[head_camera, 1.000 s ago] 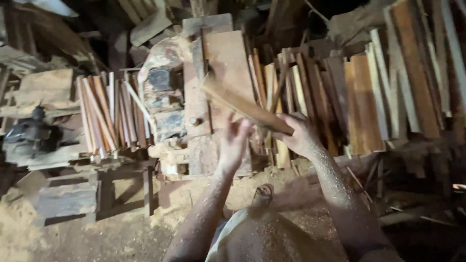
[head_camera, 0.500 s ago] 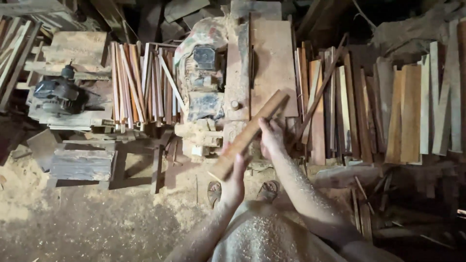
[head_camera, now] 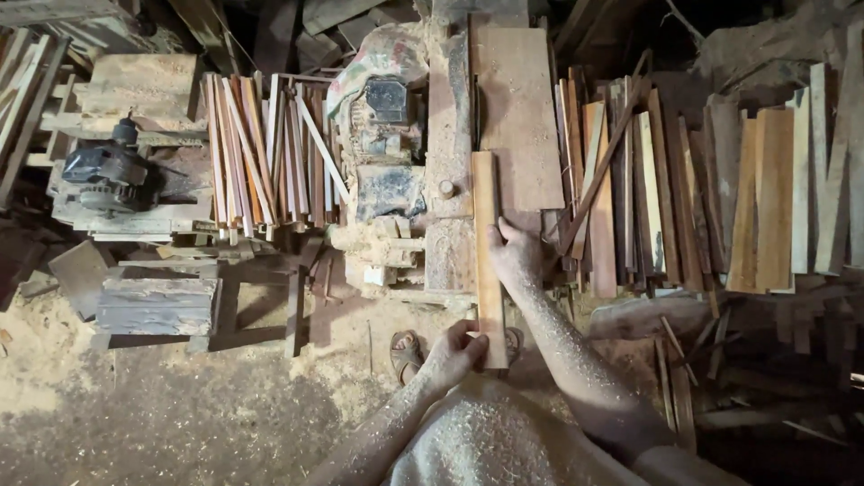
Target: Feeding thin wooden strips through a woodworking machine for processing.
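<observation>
A long wooden strip [head_camera: 487, 252] is lying lengthwise along the saw bench [head_camera: 447, 135], its near end overhanging the bench's near edge. The left hand [head_camera: 453, 355] is curling its fingers around that overhanging end, while the right hand [head_camera: 515, 254] is pressing closed fingers against the strip's right side midway.

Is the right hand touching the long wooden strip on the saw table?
Touching. The head view shows the right hand pressed against the side of the wooden strip, while the left hand grips its near end.
</observation>
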